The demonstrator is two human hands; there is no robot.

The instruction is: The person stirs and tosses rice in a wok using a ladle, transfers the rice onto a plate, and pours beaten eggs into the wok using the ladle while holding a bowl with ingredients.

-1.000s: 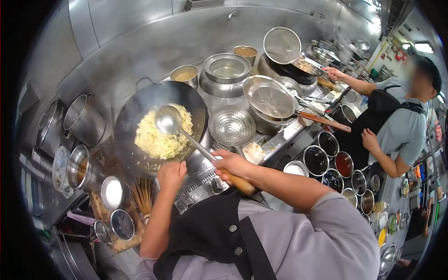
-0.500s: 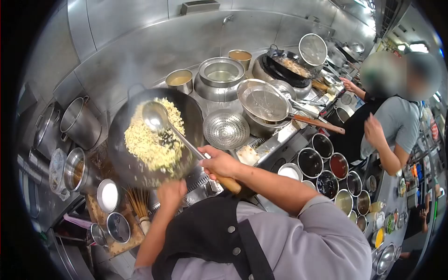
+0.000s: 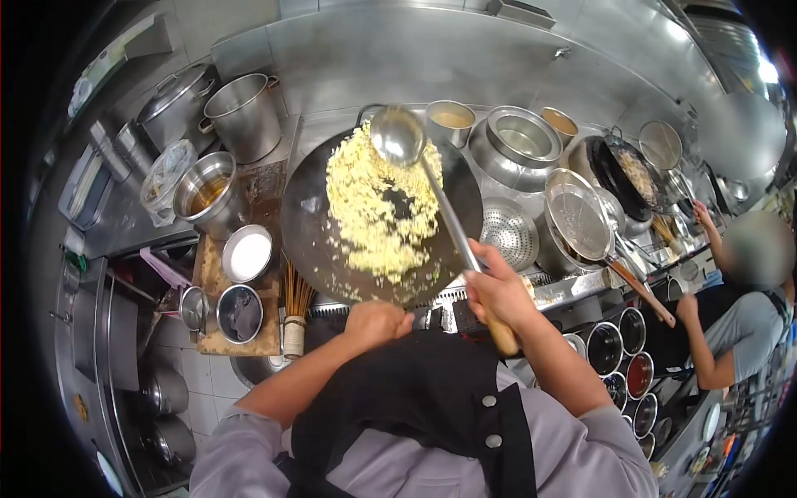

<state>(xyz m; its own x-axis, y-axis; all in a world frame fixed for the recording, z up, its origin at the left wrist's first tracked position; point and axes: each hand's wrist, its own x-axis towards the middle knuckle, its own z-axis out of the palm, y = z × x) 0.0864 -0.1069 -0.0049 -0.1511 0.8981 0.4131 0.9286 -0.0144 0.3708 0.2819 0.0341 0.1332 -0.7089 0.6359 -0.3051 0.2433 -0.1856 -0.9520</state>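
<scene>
A wok [image 3: 309,220] stands before me, holding loose yellow fried rice [image 3: 365,236], with a dark bare patch showing in its middle. My left hand [image 3: 375,323] is closed in a fist at the wok's near edge; the part it grips is covered by the fingers. In my right hand [image 3: 501,286] is the wooden-ended handle of a metal ladle [image 3: 398,137]. The ladle's bowl hangs over the far part of the rice, its shaft slanting across the wok's right side. Grains of rice lie scattered up the near wall of the wok.
A perforated strainer [image 3: 508,234] lies right of the wok, beside pots [image 3: 525,133] and a mesh sieve [image 3: 579,214]. Left are a bowl of white powder [image 3: 247,253], a bamboo brush [image 3: 295,319] and a stockpot [image 3: 243,120]. A co-worker [image 3: 739,332] stands at right near another wok [image 3: 618,170].
My view has turned, shifting the wok and hands rightward in the picture. The rice lies more spread up and down the wok. The ladle stays in my right hand over the rice.
</scene>
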